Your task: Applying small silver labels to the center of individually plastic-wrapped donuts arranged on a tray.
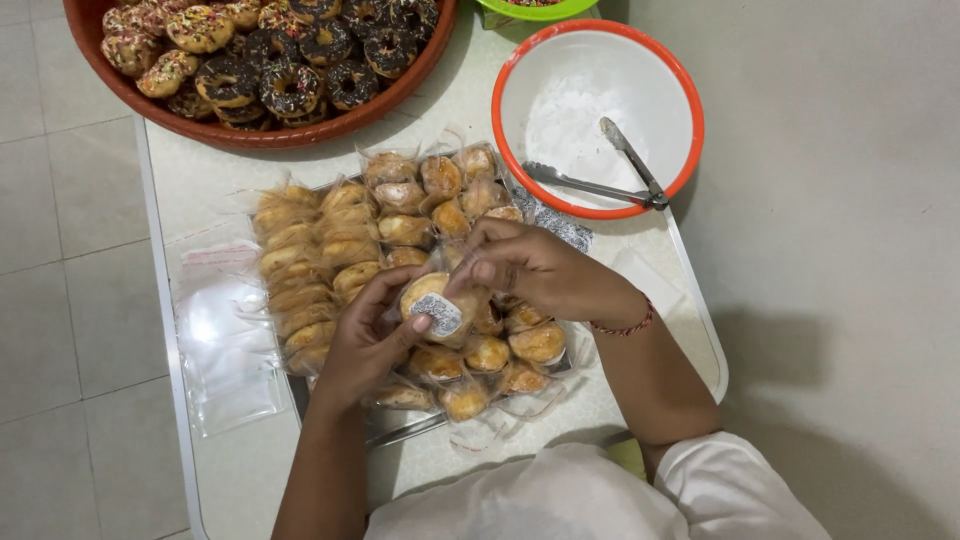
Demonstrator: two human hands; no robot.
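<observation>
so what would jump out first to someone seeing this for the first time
Most likely the two hands in the middle: the left hand and right hand together hold a round pastry in a clear wrapper above a tray packed with bagged pastries. Next, the big brown bowl of sprinkled, chocolate-glazed doughnuts at top left, and the orange-rimmed white bowl with metal tongs at top right.

We see a home food-preparation spot. A white folding table [690, 330] stands on pale tiled floor [60, 250]; at its far end sit a brown basin of sprinkled doughnuts [260, 70] and an orange-rimmed white bowl [597, 115] holding metal tongs [610, 175], with bagged golden pastries [330, 250] at its middle.
</observation>
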